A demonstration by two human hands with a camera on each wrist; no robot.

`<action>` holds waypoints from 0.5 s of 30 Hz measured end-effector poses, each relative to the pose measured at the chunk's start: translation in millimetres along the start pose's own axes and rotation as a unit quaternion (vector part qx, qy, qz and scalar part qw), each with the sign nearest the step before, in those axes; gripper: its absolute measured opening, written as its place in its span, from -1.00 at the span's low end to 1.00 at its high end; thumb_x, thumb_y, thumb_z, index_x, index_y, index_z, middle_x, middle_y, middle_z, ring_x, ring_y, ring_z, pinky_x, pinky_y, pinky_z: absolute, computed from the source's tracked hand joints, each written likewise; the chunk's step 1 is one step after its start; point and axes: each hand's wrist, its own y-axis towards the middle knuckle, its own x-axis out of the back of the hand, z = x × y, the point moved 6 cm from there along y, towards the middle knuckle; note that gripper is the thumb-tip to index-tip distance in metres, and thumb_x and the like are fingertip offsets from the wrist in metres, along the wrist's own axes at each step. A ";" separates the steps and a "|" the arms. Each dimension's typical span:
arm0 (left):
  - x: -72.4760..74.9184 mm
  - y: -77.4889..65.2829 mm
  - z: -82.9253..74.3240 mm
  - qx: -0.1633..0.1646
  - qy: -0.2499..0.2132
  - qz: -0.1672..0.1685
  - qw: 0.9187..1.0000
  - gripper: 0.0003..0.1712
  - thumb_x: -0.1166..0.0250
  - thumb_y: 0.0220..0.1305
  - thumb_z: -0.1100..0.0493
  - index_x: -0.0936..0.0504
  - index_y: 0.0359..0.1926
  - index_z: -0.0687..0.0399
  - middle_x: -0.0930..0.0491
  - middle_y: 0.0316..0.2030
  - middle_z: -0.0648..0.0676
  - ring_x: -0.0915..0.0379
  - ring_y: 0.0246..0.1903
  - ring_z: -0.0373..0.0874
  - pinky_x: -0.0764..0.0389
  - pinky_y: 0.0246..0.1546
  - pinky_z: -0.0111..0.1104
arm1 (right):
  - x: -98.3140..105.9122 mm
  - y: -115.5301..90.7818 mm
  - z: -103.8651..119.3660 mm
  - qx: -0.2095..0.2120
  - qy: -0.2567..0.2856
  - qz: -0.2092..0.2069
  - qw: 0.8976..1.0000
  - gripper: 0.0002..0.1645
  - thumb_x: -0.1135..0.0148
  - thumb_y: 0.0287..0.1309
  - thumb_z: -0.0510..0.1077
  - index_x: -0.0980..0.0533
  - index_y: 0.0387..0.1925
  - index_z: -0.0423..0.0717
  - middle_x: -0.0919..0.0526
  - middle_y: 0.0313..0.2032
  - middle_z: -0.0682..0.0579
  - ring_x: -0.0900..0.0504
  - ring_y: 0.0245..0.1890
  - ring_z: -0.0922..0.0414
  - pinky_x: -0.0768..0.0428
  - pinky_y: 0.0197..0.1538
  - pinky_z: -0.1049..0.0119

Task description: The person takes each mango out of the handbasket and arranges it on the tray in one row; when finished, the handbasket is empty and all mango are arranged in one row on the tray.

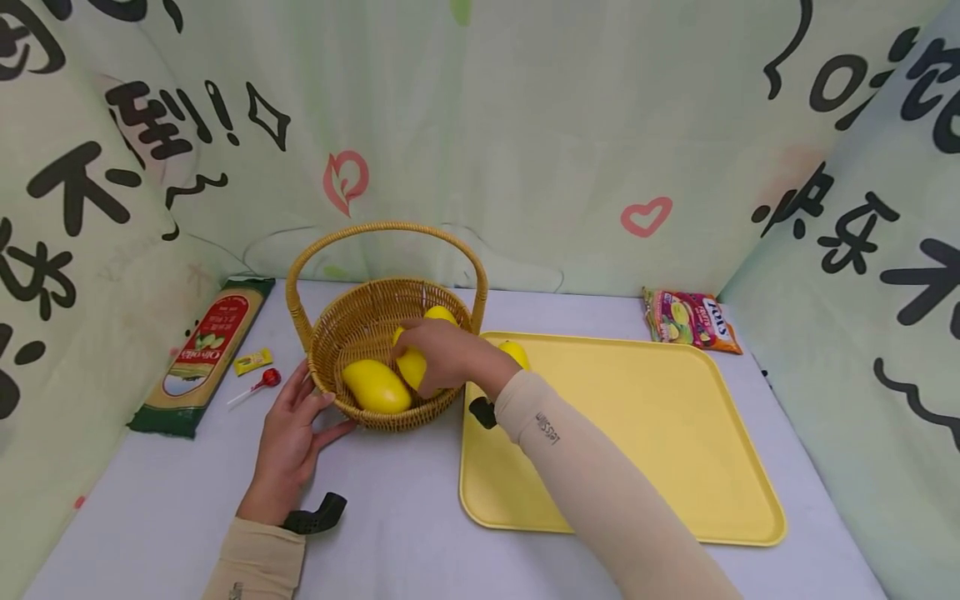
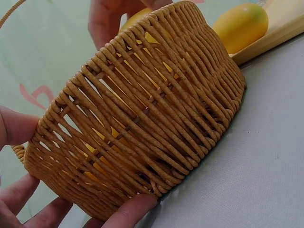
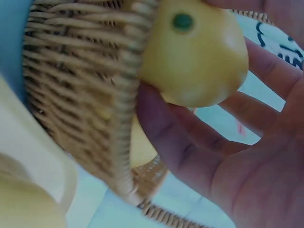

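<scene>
A wicker basket (image 1: 397,421) with a tall arched handle stands left of centre on the table. My left hand (image 1: 288,433) grips its left side, with fingers (image 2: 21,194) spread over the woven wall from rim to base. Reaching into the basket, my right hand (image 1: 442,354) holds a yellow mango (image 3: 194,57) with a green stem spot, fingers curled about it near the rim. Another mango (image 1: 377,386) lies at the front of the basket, and one more (image 1: 440,314) shows behind the right hand. A mango (image 1: 515,354) rests on the yellow tray (image 1: 637,433), partly hidden by the right wrist.
Left of the basket lie a green and brown packet (image 1: 202,358), a small yellow sweet (image 1: 253,361) and a red lollipop (image 1: 270,377). A colourful snack bag (image 1: 690,321) lies behind the tray's far right corner. Printed curtains (image 1: 525,167) enclose the table's back and sides.
</scene>
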 end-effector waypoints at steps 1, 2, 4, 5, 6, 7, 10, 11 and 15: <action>0.1 -0.1 -0.1 0.000 0.001 -0.001 1.000 -0.15 -0.07 0.59 0.24 -0.04 0.66 -0.59 0.05 0.71 -0.13 -0.17 0.58 0.04 -0.69 0.15 0.08 | 0.8 -2.4 -2.2 0.002 0.011 -0.007 1.000 -0.30 -0.51 0.02 -0.28 -0.64 0.27 0.02 -0.29 0.60 -0.11 -0.36 0.54 -0.13 -0.60 0.38 0.09; 0.1 -0.2 -0.3 0.000 0.001 -0.002 1.000 -0.15 -0.08 0.59 0.24 -0.04 0.66 -0.59 0.05 0.71 -0.13 -0.18 0.58 0.04 -0.69 0.15 0.08 | 1.9 -5.0 -3.9 0.003 0.022 -0.013 1.000 -0.30 -0.50 0.02 -0.28 -0.63 0.28 0.01 -0.28 0.61 -0.11 -0.33 0.56 -0.14 -0.59 0.39 0.07; 0.2 -0.6 -0.9 -0.001 0.002 -0.003 1.000 -0.15 -0.08 0.60 0.24 -0.04 0.67 -0.58 0.05 0.71 -0.12 -0.18 0.57 0.05 -0.69 0.15 0.08 | 3.9 -10.4 -7.1 0.007 0.040 -0.028 0.999 -0.29 -0.49 0.01 -0.27 -0.62 0.28 0.02 -0.26 0.62 -0.10 -0.29 0.58 -0.14 -0.58 0.40 0.03; 0.1 -0.9 -1.1 -0.001 0.003 -0.003 1.000 -0.15 -0.08 0.60 0.24 -0.04 0.67 -0.58 0.05 0.71 -0.12 -0.19 0.57 0.05 -0.69 0.15 0.08 | 4.6 -12.9 -8.6 0.009 0.046 -0.035 0.998 -0.29 -0.48 0.01 -0.26 -0.61 0.28 0.02 -0.25 0.62 -0.09 -0.27 0.60 -0.13 -0.57 0.41 0.02; 0.1 -1.0 -1.4 -0.001 0.004 -0.003 1.000 -0.15 -0.08 0.60 0.24 -0.03 0.67 -0.58 0.05 0.71 -0.12 -0.19 0.57 0.06 -0.69 0.14 0.07 | 5.5 -15.5 -9.5 0.013 0.053 -0.041 0.998 -0.28 -0.48 0.00 -0.25 -0.61 0.29 0.02 -0.24 0.63 -0.09 -0.26 0.61 -0.13 -0.55 0.43 0.01; 0.1 -1.2 -1.5 -0.001 0.004 -0.004 1.000 -0.15 -0.08 0.60 0.24 -0.04 0.67 -0.58 0.05 0.71 -0.12 -0.20 0.57 0.06 -0.70 0.14 0.07 | 6.5 -18.6 -9.8 0.017 0.060 -0.047 0.997 -0.28 -0.47 0.00 -0.24 -0.60 0.29 0.02 -0.23 0.63 -0.09 -0.24 0.62 -0.12 -0.53 0.45 0.00; -0.3 -1.2 -2.1 -0.005 0.004 -0.005 1.000 -0.16 -0.08 0.60 0.25 -0.05 0.67 -0.57 0.03 0.71 -0.11 -0.21 0.56 0.06 -0.70 0.13 0.07 | 9.2 -28.2 -11.1 0.027 0.080 -0.066 0.994 -0.27 -0.47 -0.02 -0.21 -0.60 0.29 0.03 -0.22 0.64 -0.06 -0.20 0.64 -0.08 -0.46 0.51 -0.02; -0.5 -1.2 -2.1 -0.007 0.005 -0.004 1.000 -0.16 -0.08 0.60 0.25 -0.05 0.67 -0.56 0.03 0.71 -0.11 -0.21 0.55 0.05 -0.71 0.13 0.06 | 10.1 -32.2 -11.5 0.029 0.091 -0.073 0.993 -0.27 -0.46 -0.03 -0.21 -0.60 0.28 0.02 -0.22 0.64 -0.06 -0.19 0.64 -0.07 -0.46 0.52 -0.03; -1.0 -0.5 -2.0 -0.014 0.005 -0.002 1.000 -0.16 -0.08 0.59 0.24 -0.06 0.67 -0.55 0.00 0.70 -0.10 -0.21 0.55 0.02 -0.72 0.12 0.04 | 11.6 -51.1 -13.1 0.042 0.143 -0.102 0.983 -0.27 -0.44 -0.07 -0.22 -0.61 0.26 0.01 -0.23 0.64 0.00 -0.23 0.62 -0.08 -0.49 0.46 0.00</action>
